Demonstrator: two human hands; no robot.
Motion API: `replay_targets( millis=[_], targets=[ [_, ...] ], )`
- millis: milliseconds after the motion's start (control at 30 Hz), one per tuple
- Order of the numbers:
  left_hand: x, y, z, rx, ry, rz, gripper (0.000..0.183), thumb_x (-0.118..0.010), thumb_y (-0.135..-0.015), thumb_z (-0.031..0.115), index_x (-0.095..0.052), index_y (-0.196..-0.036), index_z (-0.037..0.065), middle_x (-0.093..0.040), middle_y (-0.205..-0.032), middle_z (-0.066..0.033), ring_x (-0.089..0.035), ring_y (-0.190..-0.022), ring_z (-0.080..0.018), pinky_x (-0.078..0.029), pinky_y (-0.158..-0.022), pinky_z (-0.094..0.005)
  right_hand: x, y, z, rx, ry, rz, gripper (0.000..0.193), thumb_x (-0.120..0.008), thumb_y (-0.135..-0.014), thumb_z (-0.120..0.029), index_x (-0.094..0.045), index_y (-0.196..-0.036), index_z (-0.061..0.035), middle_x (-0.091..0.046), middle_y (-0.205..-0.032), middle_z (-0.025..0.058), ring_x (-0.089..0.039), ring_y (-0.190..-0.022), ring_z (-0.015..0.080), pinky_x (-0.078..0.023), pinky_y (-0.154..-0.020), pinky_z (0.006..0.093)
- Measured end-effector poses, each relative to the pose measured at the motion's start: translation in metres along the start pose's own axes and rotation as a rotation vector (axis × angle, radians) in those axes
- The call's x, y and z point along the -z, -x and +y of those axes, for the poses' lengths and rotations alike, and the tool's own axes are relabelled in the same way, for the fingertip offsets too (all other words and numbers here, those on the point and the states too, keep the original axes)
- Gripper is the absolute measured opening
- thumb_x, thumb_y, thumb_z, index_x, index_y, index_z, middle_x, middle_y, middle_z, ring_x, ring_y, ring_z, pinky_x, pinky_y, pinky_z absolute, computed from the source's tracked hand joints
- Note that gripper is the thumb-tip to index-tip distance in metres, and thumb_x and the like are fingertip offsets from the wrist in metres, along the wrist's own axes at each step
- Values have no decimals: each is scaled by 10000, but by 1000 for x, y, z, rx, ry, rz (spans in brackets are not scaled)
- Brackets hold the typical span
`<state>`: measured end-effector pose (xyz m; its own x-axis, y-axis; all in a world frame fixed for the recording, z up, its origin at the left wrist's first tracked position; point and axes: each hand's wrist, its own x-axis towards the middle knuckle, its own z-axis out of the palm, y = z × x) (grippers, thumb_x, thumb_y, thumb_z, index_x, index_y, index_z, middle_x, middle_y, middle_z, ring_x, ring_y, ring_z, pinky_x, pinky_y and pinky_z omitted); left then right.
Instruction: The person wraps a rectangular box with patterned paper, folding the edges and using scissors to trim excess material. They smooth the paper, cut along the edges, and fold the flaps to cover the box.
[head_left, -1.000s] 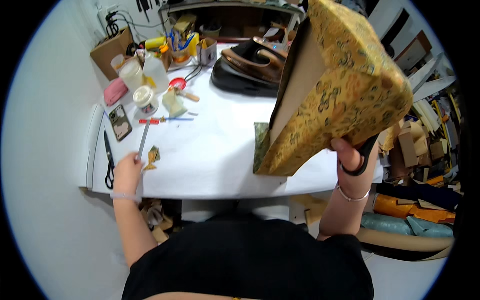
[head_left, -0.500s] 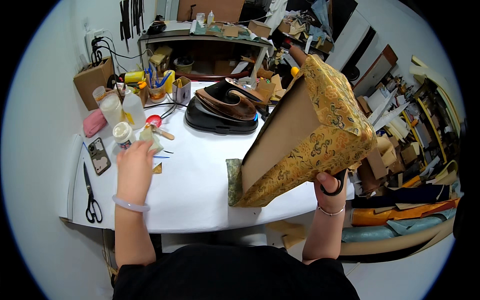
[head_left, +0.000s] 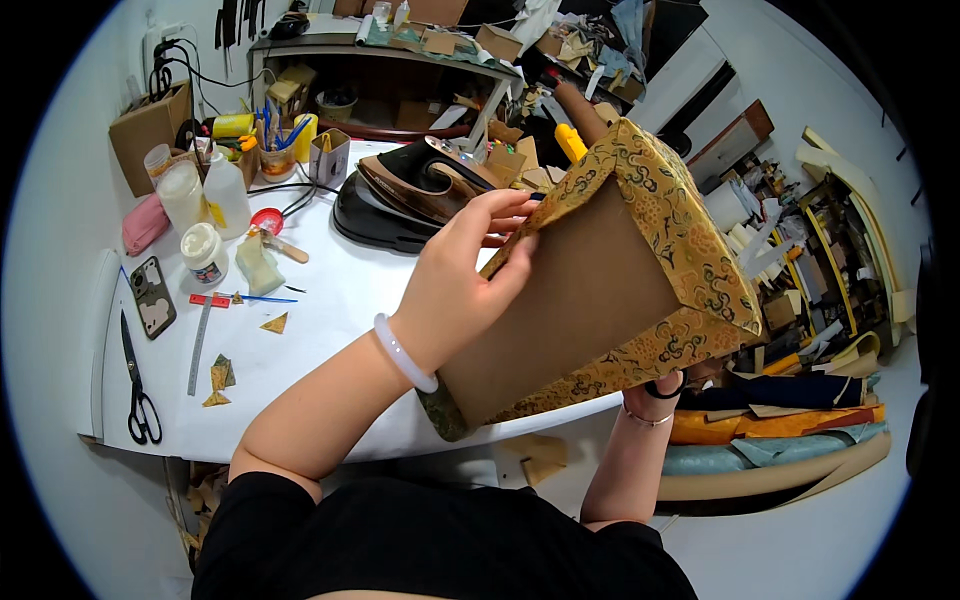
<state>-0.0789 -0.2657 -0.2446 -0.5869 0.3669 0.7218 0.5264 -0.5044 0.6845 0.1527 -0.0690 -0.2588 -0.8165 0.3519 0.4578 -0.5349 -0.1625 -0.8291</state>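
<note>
A box covered in gold patterned brocade is tilted in front of me over the front of the table. Its broad brown board face is bare, with brocade folded over the edges; green patterned material shows at its lower left corner. My left hand pinches the upper left edge, thumb on the near side and fingers partly hidden behind. My right hand supports the box from below at its right end, most of its fingers hidden. A black loop, which looks like a scissors handle, rings a digit of that hand.
A clothes iron rests on its base behind the box. To the left are a white open jar, bottles, a phone, black scissors, a ruler and brocade scraps. Material rolls lie right.
My left hand has moved right, from beside the white jar to the upper left edge of the box. The box has turned, showing more of its board face. The whole view has shifted slightly.
</note>
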Motion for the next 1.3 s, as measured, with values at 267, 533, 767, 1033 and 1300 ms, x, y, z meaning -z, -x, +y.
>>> replay_targets(
  millis=[267,533,767,1033,1300],
  targets=[
    [12,1,33,-469,-343,46,600,-770,-796,57,-489,-1325,23,-573,-1362,-186,-586,-1215,-369,-447,-1046,-449,-5,-14,-4,-17,40,-3,888,-869,-766,-358,-443,-1493,-79,-544,-1457,75,-539,-1321,256,-467,-1078,433],
    [9,-33,61,-915,-780,144,390,-787,-829,155,-617,-1180,157,-621,-1313,-85,-604,-1214,-282,-310,-1161,-475,-23,-9,2,-65,62,66,1060,-940,-654,-391,-409,-1505,-45,-538,-1444,84,-531,-1321,252,-458,-1075,408],
    [17,-34,81,-1031,-878,115,255,-788,-796,131,-737,-1025,229,-668,-1212,34,-638,-1129,-177,-289,-1189,-463,-55,-15,-12,-113,54,30,986,-880,-680,-270,-397,-1499,-6,-547,-1432,98,-544,-1307,241,-467,-1074,396],
    [42,-58,133,-912,-796,-202,245,-679,-875,-28,-658,-1085,97,-747,-1105,-53,-711,-1076,-226,-323,-1177,-493,-62,-16,-14,-96,62,-18,955,-875,-694,-268,-413,-1484,7,-574,-1409,100,-565,-1282,222,-471,-1067,373],
    [68,-85,177,-633,-709,-722,284,-596,-931,54,-618,-1213,27,-732,-1180,-110,-687,-1158,-241,-247,-1205,-528,-70,-16,-14,-62,112,-16,1016,-890,-693,-297,-365,-1507,13,-544,-1442,102,-531,-1315,211,-432,-1103,375]
  ],
)
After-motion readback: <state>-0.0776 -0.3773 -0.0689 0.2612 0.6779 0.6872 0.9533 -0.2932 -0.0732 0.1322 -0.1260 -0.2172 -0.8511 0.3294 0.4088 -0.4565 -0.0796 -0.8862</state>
